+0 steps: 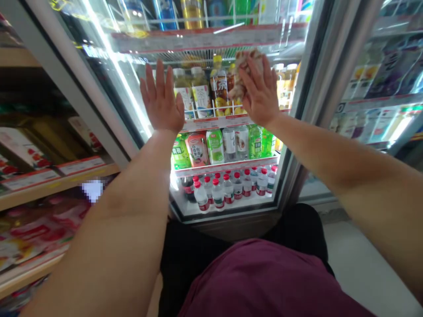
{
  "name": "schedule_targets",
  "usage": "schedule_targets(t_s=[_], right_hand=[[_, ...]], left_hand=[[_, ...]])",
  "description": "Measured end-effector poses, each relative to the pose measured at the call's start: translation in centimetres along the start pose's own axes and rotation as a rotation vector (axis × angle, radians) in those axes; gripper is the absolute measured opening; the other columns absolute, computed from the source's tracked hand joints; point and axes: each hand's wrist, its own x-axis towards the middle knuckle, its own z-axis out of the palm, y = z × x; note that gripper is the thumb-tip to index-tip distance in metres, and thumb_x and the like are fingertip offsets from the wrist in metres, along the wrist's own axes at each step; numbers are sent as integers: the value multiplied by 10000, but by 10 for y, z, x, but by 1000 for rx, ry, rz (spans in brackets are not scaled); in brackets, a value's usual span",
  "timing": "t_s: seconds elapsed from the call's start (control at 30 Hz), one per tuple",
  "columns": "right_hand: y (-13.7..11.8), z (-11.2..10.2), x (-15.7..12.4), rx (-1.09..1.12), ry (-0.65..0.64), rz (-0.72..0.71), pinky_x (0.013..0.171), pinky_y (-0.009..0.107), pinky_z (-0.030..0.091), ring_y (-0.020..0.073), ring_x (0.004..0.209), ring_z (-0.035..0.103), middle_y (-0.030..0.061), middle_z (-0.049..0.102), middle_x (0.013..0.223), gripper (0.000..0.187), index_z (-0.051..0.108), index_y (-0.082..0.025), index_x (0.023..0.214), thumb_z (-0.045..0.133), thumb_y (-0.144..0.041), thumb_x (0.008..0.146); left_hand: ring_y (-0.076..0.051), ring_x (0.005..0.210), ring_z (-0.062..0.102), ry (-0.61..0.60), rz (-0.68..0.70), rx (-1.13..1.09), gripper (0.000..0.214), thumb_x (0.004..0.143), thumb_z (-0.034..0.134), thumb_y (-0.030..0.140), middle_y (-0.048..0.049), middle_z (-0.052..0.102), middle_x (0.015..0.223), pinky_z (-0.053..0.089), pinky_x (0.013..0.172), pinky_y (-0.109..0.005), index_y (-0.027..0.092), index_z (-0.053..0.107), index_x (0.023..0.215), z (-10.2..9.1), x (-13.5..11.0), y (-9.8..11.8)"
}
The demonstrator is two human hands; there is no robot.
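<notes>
I face a drinks fridge with a glass door (109,79). My left hand (161,101) lies flat on the glass, fingers spread and pointing up, holding nothing. My right hand (259,94) is raised at the same height and presses a crumpled pale cloth (243,72) against the glass in front of the tea bottles (198,94). Behind the glass, the shelf below holds green and red-labelled bottles (214,147). On the bottom shelf stand small water bottles with red caps (231,187).
An open wooden shelf (56,182) with packaged goods runs along my left. A second fridge door (380,79) stands to the right behind a grey metal frame (333,66). Pale floor (363,264) shows at lower right. My maroon shirt fills the bottom.
</notes>
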Motion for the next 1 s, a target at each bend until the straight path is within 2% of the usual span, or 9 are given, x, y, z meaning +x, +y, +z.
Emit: schedule_targets(t_s=[0.03, 0.1, 0.2, 0.43, 0.67, 0.87, 1.0], right_hand=[[-4, 0, -4, -3, -56, -22, 1404, 698, 57, 403, 1731, 121, 21, 357, 1819, 688, 508, -254, 1688, 519, -311, 1002], [-10, 2, -10, 25, -140, -70, 1403, 711, 55, 386, 1734, 126, -24, 381, 1807, 672, 514, -329, 1679, 542, -303, 1008], [-13, 4, -15, 88, -202, -123, 1407, 724, 67, 372, 1734, 141, -72, 430, 1779, 678, 497, -400, 1679, 586, -324, 1012], [-17, 5, -25, 32, -222, -176, 1405, 720, 66, 384, 1725, 185, -61, 397, 1802, 718, 432, -400, 1716, 553, -276, 1019], [-12, 10, -29, 1, -298, -323, 1416, 669, 72, 364, 1728, 178, -46, 368, 1820, 701, 420, -348, 1725, 533, -255, 1040], [-13, 17, -34, 11, -286, -349, 1410, 685, 115, 363, 1727, 181, -63, 396, 1805, 725, 368, -378, 1748, 518, -274, 1047], [-11, 21, -30, 50, -269, -365, 1417, 673, 92, 349, 1724, 201, -66, 399, 1802, 674, 440, -376, 1713, 521, -286, 1050]], left_hand=[[-150, 1695, -196, 6, -8, 0, 805, 1095, 302, 599, 160, -20, 1845, -242, 1381, -410, 187, 218, 1782, 0, 0, 0], [-143, 1695, -190, 8, -1, 9, 809, 1097, 285, 607, 152, -11, 1846, -232, 1384, -395, 183, 223, 1783, 0, 0, 0], [-121, 1685, -210, 24, 17, 25, 814, 1103, 246, 606, 132, -20, 1847, -235, 1381, -388, 160, 219, 1784, 3, 0, -3], [-91, 1646, -278, 65, 43, 58, 842, 1102, 184, 636, 74, 36, 1855, -216, 1371, -383, 123, 233, 1767, 11, 0, -13], [-187, 1706, -124, 72, 58, 21, 804, 1105, 299, 578, -3, 133, 1851, -147, 1409, -453, 109, 332, 1756, 7, -2, -12], [-209, 1715, -79, 85, 57, -20, 780, 1109, 356, 559, -26, 174, 1847, -125, 1416, -476, 103, 362, 1741, 6, -2, -9], [-205, 1714, -85, 96, 44, -83, 791, 1094, 390, 597, -8, 195, 1844, -133, 1416, -476, 134, 377, 1734, 5, -2, -8]])
